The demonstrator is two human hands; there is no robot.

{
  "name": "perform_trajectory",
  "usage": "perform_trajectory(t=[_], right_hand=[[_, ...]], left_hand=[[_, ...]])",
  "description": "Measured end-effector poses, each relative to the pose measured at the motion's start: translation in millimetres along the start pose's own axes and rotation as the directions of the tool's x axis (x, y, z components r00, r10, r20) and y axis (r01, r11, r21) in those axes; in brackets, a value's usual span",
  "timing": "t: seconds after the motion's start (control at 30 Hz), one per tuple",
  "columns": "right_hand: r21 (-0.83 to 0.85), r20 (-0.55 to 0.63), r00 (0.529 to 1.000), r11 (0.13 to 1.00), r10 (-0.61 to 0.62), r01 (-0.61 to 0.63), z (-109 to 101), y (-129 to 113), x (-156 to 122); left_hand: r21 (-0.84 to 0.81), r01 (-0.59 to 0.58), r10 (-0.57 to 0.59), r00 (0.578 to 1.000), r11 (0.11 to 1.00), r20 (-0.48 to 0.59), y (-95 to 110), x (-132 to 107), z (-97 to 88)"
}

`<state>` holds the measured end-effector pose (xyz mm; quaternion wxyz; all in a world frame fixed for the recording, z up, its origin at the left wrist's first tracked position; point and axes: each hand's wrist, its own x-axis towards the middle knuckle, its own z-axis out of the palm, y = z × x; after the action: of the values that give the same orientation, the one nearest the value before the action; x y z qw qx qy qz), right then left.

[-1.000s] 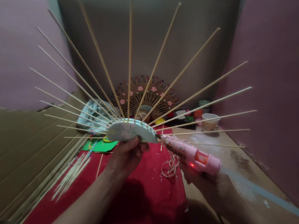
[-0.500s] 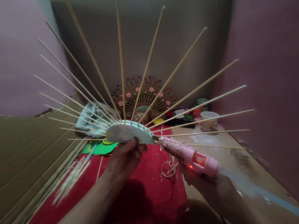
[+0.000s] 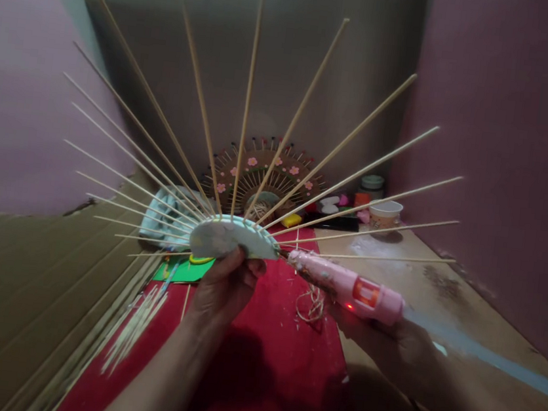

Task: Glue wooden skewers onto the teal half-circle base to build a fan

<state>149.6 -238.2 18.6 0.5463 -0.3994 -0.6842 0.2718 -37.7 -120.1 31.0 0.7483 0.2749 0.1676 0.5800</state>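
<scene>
My left hand [image 3: 229,283] pinches the lower edge of a pale half-round piece [image 3: 218,239], thumb in front and fingers behind. Long thin wooden sticks [image 3: 247,97] fan out from its curved edge, up and to both sides. A pink glue gun [image 3: 344,283] with a small red light is gripped in my right hand [image 3: 378,336]. Its nozzle is at the right end of the half-round piece; whether they touch I cannot tell. My right fingers are partly hidden beneath the glue gun's body.
Loose sticks [image 3: 134,328] lie on a red sheet [image 3: 267,350], near green paper [image 3: 184,271] and a loop of twine [image 3: 311,303]. Against the back wall stands a decorated half-round fan [image 3: 278,166] with pink flowers. A paper cup [image 3: 384,219] stands at back right, a pale cloth [image 3: 167,214] at left.
The half-round piece with its sticks has turned a little counterclockwise and shifted slightly left in my left hand. The glue gun has stayed by its right end, nearly unmoved.
</scene>
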Motion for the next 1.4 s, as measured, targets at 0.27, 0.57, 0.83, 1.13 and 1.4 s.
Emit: perform_trajectory(t=[0.27,0.57,0.83,1.13,1.4], right_hand=[[0.035,0.01,1.0,0.999,0.012,-0.012,0.7,-3.9,1.0],[-0.045,0.04,0.999,0.999,-0.025,0.027,-2.4,-4.0,-0.8],[-0.073,0.031,0.998,0.996,-0.054,0.056,-3.8,-3.5,-0.8],[-0.039,0.052,0.998,0.999,-0.019,0.021,-5.6,-1.7,-2.6],[-0.08,0.038,0.999,0.996,-0.022,0.025,-6.5,-1.1,-4.1]], left_hand=[[0.032,0.007,-0.007,1.0,0.999,0.003,-2.5,-1.4,0.2],[0.031,0.001,0.0,1.0,1.0,-0.023,-3.0,-2.3,1.3],[0.003,-0.006,0.006,0.999,1.0,-0.032,-2.5,-1.5,2.9],[-0.01,-0.013,0.013,0.999,1.0,-0.038,-2.2,-1.7,2.2],[-0.045,-0.011,0.01,0.999,0.999,-0.035,-2.2,-0.7,1.6]])
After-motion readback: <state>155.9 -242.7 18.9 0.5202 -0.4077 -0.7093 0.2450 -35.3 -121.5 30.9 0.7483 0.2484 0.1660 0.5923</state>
